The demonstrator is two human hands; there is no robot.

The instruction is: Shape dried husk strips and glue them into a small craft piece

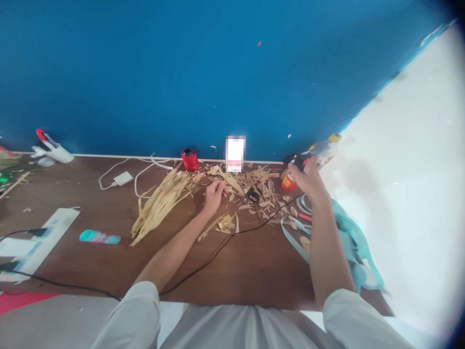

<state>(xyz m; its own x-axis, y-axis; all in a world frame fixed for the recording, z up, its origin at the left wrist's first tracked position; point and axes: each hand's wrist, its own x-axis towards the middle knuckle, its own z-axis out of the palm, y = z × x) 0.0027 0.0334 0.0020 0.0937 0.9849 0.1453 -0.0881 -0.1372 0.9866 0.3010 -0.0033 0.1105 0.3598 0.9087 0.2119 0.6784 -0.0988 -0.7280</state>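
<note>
My left hand (215, 195) is at the middle of the brown table, its fingers pinched together beside dry husk strips (236, 184); what they hold, if anything, is too small to tell. Farther right, my right hand (308, 178) reaches over the back right corner with thumb and fingers apart, near a red cup (288, 182) and a dark object behind it. Black-handled scissors (253, 195) lie among the husk scraps between my hands. A bundle of long yellowish husks (163, 203) rests left of my left hand.
A red container (190, 160) stands by the blue wall. At the left are a white charger (122, 179), a blue tube (100, 237), a power strip (47, 237) and a white cup (61, 153). Teal cloth (354, 242) lies at the right edge. A black cable (218, 249) crosses the table.
</note>
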